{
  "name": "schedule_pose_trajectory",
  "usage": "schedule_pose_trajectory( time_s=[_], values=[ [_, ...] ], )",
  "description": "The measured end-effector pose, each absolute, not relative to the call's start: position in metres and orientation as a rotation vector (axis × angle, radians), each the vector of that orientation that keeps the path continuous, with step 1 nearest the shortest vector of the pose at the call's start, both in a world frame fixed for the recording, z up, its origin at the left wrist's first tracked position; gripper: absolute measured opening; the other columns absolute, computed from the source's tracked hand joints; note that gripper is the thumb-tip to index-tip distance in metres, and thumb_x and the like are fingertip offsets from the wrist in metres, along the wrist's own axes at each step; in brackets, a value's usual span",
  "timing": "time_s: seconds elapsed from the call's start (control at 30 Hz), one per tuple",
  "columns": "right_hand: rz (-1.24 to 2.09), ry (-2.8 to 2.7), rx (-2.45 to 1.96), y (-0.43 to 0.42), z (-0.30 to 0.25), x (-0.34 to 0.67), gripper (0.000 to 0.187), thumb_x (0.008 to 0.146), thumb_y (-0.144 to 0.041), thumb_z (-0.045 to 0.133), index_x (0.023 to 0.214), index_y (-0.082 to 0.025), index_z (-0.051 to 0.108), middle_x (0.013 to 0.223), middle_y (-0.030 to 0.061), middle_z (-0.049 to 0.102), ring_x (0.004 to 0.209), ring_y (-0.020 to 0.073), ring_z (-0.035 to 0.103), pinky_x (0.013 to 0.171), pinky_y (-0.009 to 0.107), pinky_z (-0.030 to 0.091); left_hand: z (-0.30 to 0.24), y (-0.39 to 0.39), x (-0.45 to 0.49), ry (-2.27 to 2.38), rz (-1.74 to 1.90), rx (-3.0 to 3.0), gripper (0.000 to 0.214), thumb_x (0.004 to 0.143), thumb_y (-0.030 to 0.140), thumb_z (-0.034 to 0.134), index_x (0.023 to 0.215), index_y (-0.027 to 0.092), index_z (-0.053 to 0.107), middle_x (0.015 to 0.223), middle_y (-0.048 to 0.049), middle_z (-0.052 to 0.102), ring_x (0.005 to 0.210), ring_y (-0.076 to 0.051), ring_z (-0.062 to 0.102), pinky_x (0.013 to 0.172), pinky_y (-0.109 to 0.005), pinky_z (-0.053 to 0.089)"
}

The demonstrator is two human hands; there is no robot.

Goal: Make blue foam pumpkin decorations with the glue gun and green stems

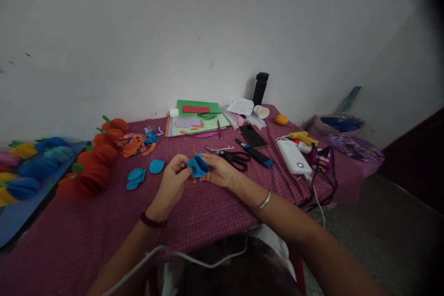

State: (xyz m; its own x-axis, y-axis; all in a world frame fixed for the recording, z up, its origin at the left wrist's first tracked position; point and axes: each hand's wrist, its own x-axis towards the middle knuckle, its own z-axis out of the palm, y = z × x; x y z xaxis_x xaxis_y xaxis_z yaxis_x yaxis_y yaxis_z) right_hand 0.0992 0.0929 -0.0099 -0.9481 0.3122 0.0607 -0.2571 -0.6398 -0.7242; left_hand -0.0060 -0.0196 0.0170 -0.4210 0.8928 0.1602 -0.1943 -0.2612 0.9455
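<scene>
Between both hands is a blue paper ornament [198, 166], made of folded round pieces fanned out in layers. My left hand [176, 175] pinches its left side with thumb and fingers. On the other side, the fingers of my right hand [219, 170] close on its edge and partly hide it. A single blue paper cutout [157, 166] lies just left of my left hand. Farther left is a small pile of similar blue cutouts [135, 178]. Black-handled scissors [236, 159] rest on the cloth beyond my right hand.
Orange paper pumpkins [90, 175] line the left, near a tray of colourful paper ornaments [38, 166]. Paper scraps [136, 142] and coloured sheets [197, 122] lie behind. To the right are a phone [253, 136], a white power bank [294, 156] with cables, and a black bottle [260, 89].
</scene>
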Motion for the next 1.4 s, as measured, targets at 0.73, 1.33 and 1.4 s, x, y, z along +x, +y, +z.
schedule_pose_trajectory(
  time_s=[0.73, 1.33, 1.4],
  values=[
    [2.625, -1.144, -0.103, 0.092, -0.01, 0.1, 0.012, 0.078, -0.019, 0.067, 0.085, -0.015, 0.057, 0.067, -0.0019, 0.062, 0.055, 0.0103, 0.058, 0.052, 0.02, 0.049, 0.019, -0.029, -0.011, 1.498, 1.613, 1.646, 0.017, 0.071, 0.023, 0.073, 0.062, 0.019, 0.058, 0.069, 0.0014, 0.053, 0.067, -0.014, 0.049, 0.065, -0.026, 0.037],
    [2.641, -1.198, -0.09, 0.091, -0.003, 0.103, 0.016, 0.081, -0.023, 0.069, 0.081, -0.015, 0.055, 0.065, -0.0028, 0.06, 0.055, 0.0091, 0.056, 0.056, 0.021, 0.049, 0.02, -0.03, -0.011, 1.386, 1.624, 1.566, 0.017, 0.07, 0.025, 0.072, 0.064, 0.019, 0.058, 0.07, 0.0005, 0.055, 0.07, -0.016, 0.052, 0.067, -0.026, 0.04],
    [2.633, -1.192, -0.108, 0.09, -0.001, 0.103, 0.016, 0.08, -0.022, 0.069, 0.078, -0.015, 0.054, 0.063, -0.0038, 0.058, 0.053, 0.0083, 0.054, 0.054, 0.02, 0.046, 0.019, -0.03, -0.01, 1.429, 1.617, 1.582, 0.019, 0.068, 0.026, 0.075, 0.063, 0.019, 0.057, 0.069, 0.0009, 0.054, 0.068, -0.015, 0.05, 0.065, -0.025, 0.039]
  ],
)
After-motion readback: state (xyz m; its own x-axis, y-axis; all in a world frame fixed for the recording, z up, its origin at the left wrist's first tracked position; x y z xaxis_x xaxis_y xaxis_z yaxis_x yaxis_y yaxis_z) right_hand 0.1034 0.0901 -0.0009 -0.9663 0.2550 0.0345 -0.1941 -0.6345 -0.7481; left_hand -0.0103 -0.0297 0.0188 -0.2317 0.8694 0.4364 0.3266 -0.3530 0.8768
